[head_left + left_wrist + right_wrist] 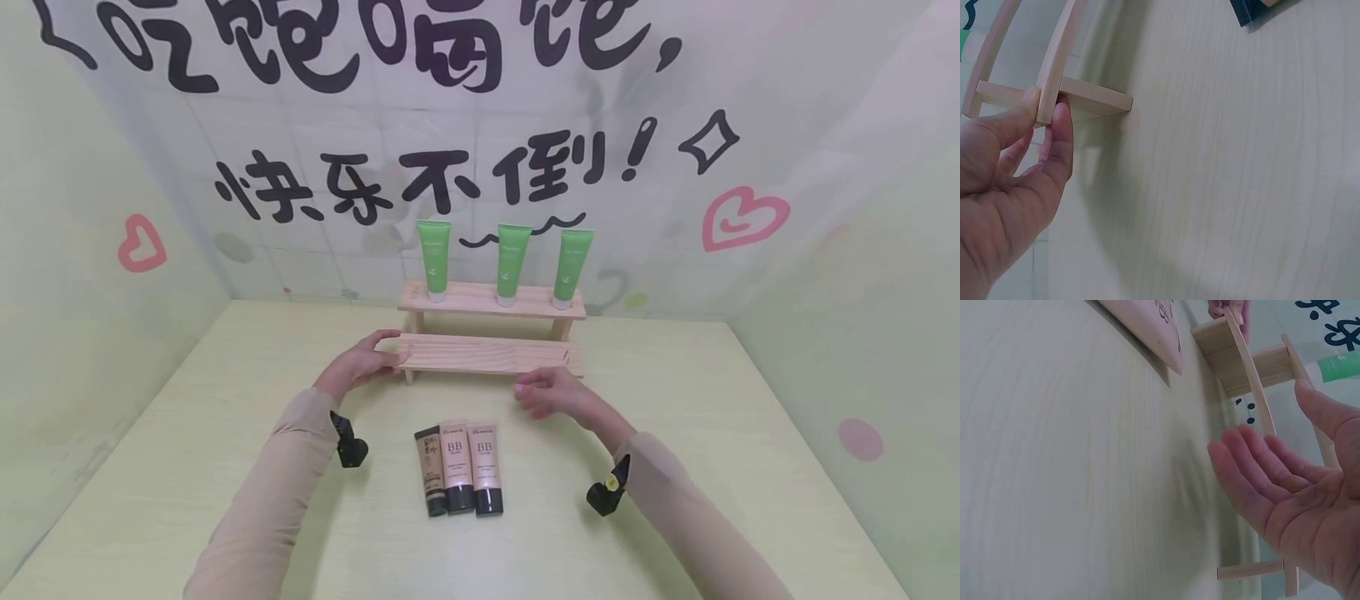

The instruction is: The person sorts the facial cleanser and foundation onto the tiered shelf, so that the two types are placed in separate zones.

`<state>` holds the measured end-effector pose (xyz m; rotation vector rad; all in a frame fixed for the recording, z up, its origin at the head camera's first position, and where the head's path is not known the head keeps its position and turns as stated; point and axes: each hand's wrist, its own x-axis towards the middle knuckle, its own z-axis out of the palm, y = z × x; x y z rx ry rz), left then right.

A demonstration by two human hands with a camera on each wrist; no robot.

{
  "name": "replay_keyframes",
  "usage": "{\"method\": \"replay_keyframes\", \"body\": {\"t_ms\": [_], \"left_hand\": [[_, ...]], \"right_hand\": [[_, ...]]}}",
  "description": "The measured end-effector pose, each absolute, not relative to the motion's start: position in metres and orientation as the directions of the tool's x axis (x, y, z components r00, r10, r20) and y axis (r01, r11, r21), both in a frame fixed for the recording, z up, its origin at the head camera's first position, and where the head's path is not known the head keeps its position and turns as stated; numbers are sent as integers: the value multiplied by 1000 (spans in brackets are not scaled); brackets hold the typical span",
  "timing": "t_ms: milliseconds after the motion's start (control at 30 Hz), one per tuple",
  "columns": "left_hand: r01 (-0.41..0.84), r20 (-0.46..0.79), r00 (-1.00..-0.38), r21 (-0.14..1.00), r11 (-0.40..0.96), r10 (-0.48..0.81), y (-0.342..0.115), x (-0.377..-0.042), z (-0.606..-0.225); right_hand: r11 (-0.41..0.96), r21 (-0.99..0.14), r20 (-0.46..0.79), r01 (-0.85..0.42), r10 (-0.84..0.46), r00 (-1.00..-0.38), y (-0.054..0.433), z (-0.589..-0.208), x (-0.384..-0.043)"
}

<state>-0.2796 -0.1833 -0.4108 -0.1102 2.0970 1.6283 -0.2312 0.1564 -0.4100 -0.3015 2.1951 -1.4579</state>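
Left hand (366, 362): pinches left end of two-tier wooden rack (472, 353)
Right hand (555, 392): fingers loosely extended, holding nothing, near right end

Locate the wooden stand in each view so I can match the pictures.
Head: the wooden stand is near the middle.
Left wrist: the wooden stand is in the upper left, cut off by the frame.
Right wrist: the wooden stand runs down the right side, partly behind the right hand.
Shared landmark: the left hand, pinching one end of the lower tier.
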Motion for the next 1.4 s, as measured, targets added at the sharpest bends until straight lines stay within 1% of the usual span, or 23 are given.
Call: {"method": "replay_keyframes", "body": {"t_ms": [200,367,600,767,967,1133,1400], "left_hand": [[-348,-414,-882,895,280,226,-184,-280,-409],[-352,-419,-880,891,287,223,-183,-280,-410],[-352,-421,-878,890,289,228,-184,-279,-413],[-352,-426,-877,885,306,223,-183,-278,-411],[-357,-428,-877,885,297,219,-183,-278,-409],[-354,-422,-879,890,288,223,-184,-279,-411],[-363,-430,-875,887,286,221,-182,-279,-410]], "right_hand": [[442,-894,-292,75,-447,-846,146,-413,-225],[451,-887,-323,99,-454,-830,138,-416,-217],[496,-855,-386,150,-415,-824,128,-420,-209],[531,-835,-404,146,-411,-817,122,-423,-203],[550,-819,-417,161,-378,-827,110,-421,-192],[603,-778,-437,176,-319,-841,100,-418,-183],[653,-736,-450,178,-276,-850,94,-420,-180]]}}
